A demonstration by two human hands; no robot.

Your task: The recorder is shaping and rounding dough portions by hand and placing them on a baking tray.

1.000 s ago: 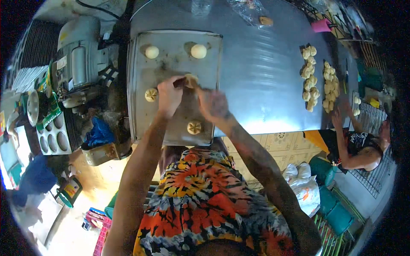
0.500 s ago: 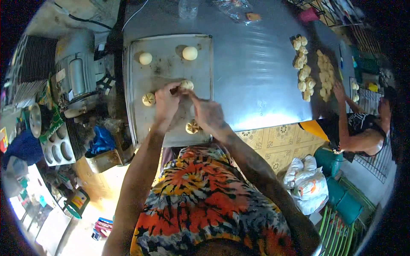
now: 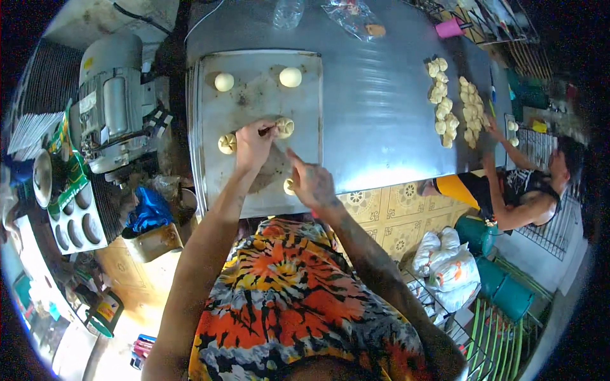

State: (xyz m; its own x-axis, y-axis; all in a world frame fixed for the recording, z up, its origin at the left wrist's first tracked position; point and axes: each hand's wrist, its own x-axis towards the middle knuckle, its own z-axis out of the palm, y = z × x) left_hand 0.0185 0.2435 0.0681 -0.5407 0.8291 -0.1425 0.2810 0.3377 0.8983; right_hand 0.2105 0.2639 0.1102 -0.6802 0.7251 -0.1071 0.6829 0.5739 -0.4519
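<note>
Left hand pinched on a dough ball, right hand unclear in grip, I could dent the nearer bun by dipping the latter.

Glare streaks the metal table, and the lower-left floor is overexposed. Fisheye distortion bends edges toward the dark, grainy rim.

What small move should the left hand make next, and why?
Probably lift the left hand off the creased dough ball at its fingertips and move toward the far right dough ball on the tray. The ball at the fingertips shows folds, the right hand is apart from it, and the far right one looks smooth.
</note>
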